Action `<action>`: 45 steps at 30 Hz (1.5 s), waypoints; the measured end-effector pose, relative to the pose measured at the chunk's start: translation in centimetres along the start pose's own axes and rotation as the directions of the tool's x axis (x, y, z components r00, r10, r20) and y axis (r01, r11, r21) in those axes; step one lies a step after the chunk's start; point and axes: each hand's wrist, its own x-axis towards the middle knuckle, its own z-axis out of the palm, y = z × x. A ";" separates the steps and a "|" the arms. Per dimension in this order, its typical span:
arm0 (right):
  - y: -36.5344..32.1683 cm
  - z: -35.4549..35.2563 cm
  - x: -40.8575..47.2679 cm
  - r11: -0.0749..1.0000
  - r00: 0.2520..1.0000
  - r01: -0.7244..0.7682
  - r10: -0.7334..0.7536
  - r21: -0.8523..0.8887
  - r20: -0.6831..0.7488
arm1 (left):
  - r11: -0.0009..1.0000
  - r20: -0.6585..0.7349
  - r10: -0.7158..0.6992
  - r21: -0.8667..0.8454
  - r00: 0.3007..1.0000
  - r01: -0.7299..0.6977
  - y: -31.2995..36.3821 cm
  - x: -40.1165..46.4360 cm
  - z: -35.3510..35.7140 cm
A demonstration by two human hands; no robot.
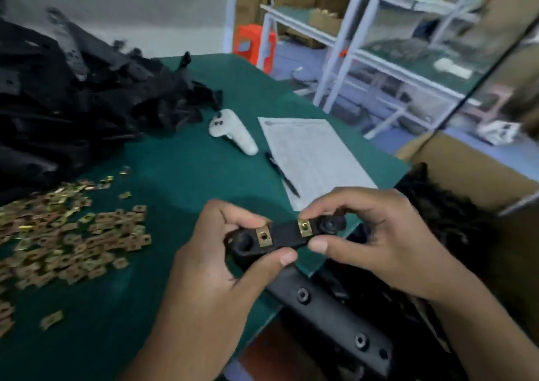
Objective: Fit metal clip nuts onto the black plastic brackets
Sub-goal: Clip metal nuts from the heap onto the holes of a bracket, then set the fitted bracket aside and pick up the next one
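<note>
Two clip nuts already sitting on one black bracket (284, 234), held above the near edge of the green desk (180, 176). Left hand (210, 264) clamped on the left end, thumb pressing along the lower edge; right hand (364, 234) pinching the right end, fingertips closing on the right clip nut (304, 227). Left clip nut (264, 236) looking fully seated. Probably finishing the seating of the second nut now; next, likely needing a firm push until the hole lines up, then putting this piece aside and taking a new one. Looking short, flat and matt black, with a round boss at each end and brass-coloured square nuts between. Lying to the left: loose clip nuts (64, 234) spread out, and behind them a pile of brackets (73, 94), somewhat blurred.
</note>
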 end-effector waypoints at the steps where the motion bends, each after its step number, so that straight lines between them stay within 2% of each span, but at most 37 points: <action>1: 0.5 -1.6 -2.0 0.997 0.997 -0.062 0.060 -0.053 -0.038 | 1.000 0.060 0.000 -0.018 0.998 0.001 0.0 0.2 2.1; 5: 1.9 -6.3 -9.5 0.945 0.962 -0.257 0.230 -0.203 -0.147 | 0.993 0.264 0.105 0.019 0.959 -0.114 0.2 -0.1 9.8; 7: 2.5 -7.5 -12.5 0.899 0.932 -0.343 0.289 -0.271 -0.221 | 0.964 0.369 0.169 0.133 0.914 -0.232 0.6 -0.8 12.3; 10: 3.5 -8.0 -14.5 0.864 0.872 -0.412 0.282 -0.289 -0.399 | 0.882 0.328 0.257 0.306 0.909 -0.360 0.8 -1.0 12.6; 13: 5.0 -7.1 -13.6 0.905 0.833 -0.351 0.185 -0.240 -0.521 | 0.861 0.278 0.308 0.326 0.910 -0.390 0.7 0.1 8.8; 15: 7.2 -5.4 -11.9 0.930 0.826 -0.298 0.139 -0.216 -0.546 | 0.807 0.243 0.327 0.430 0.913 -0.404 0.0 0.6 4.9; 16: 8.1 -4.2 -10.6 0.946 0.835 -0.281 0.158 -0.160 -0.527 | 0.782 0.220 0.320 0.487 0.922 -0.388 -0.5 0.7 2.7; 18: 9.4 -1.0 -6.8 0.964 0.883 -0.265 0.238 -0.012 -0.405 | 0.745 0.132 0.280 0.595 0.951 -0.302 -1.6 0.5 -2.0; 20: 8.9 3.0 -2.3 0.976 0.947 -0.210 0.189 -0.056 -0.258 | 0.696 0.031 0.245 0.690 0.969 -0.199 -2.9 0.0 -7.0; 23: 5.3 9.0 4.6 0.991 0.994 -0.082 0.073 -0.110 -0.085 | 0.637 -0.146 0.183 0.771 0.972 -0.004 -4.6 -1.1 -14.4; 26: 2.1 13.7 10.8 1.000 0.995 -0.001 0.002 -0.012 0.096 | 0.603 -0.357 0.153 0.772 0.922 0.199 -6.0 -1.9 -19.7; 29: 0.6 18.3 16.1 0.998 0.960 0.021 -0.037 0.059 0.277 | 0.641 -0.514 0.126 0.695 0.849 0.325 -7.6 -2.2 -21.7; 32: -0.4 22.4 20.7 0.999 0.949 0.037 -0.033 -0.009 0.312 | 0.680 -0.554 0.107 0.647 0.826 0.346 -8.5 -2.1 -22.0; 35: -1.2 25.4 23.9 0.993 0.953 0.001 0.034 -0.114 0.301 | 0.716 -0.569 0.084 0.605 0.818 0.348 -8.6 -2.1 -22.0; 40: -2.5 28.0 25.6 0.950 0.953 0.045 0.052 -0.309 0.298 | 0.753 -0.603 0.088 0.561 0.793 0.344 -8.7 -2.1 -22.1; 42: -3.1 27.8 25.3 0.959 0.954 0.070 0.016 -0.273 0.299 | 0.754 -0.606 0.093 0.561 0.790 0.341 -8.8 -2.2 -22.1; 45: -3.3 26.2 24.4 0.996 0.957 -0.002 0.028 -0.088 0.289 | 0.755 -0.610 0.101 0.561 0.786 0.339 -8.8 -2.3 -22.1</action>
